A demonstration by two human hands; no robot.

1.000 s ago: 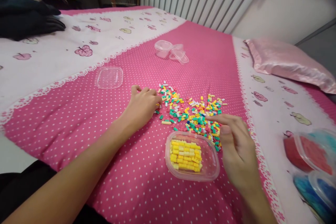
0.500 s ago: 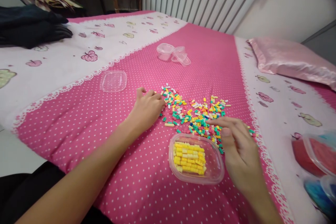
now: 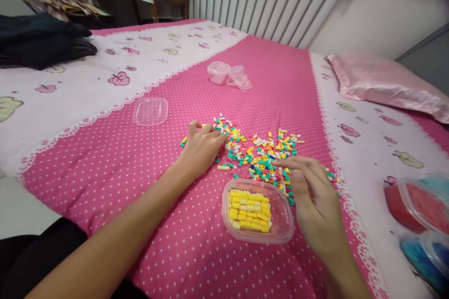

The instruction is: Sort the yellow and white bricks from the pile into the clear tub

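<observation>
Small toy bricks (image 3: 261, 165) in yellow, green, white and pink lie loosely spread over the pink dotted bedspread (image 3: 182, 261). My left hand (image 3: 204, 146) rests palm down on the left side of the pile, fingers spread and bent among the bricks. Over the right part of the pile is my right hand (image 3: 314, 196), its index finger stretched out and touching or just above the bricks; I make out nothing held in it. Between my forearms sits a clear plastic container (image 3: 282, 229) with rows of yellow bricks (image 3: 249, 210) packed in its left part.
A clear lid (image 3: 150, 112) lies to the left. Farther back are an empty clear tub (image 3: 218, 72) and more lids (image 3: 239, 78). Tubs with red (image 3: 421, 205) and blue (image 3: 424, 254) contents stand at right. A pink pillow (image 3: 386, 84) and dark clothing (image 3: 42, 39) flank the bed.
My left hand has moved slightly right into the pile, and some bricks now show to its left. My right hand keeps its pose. The view has shifted a little.
</observation>
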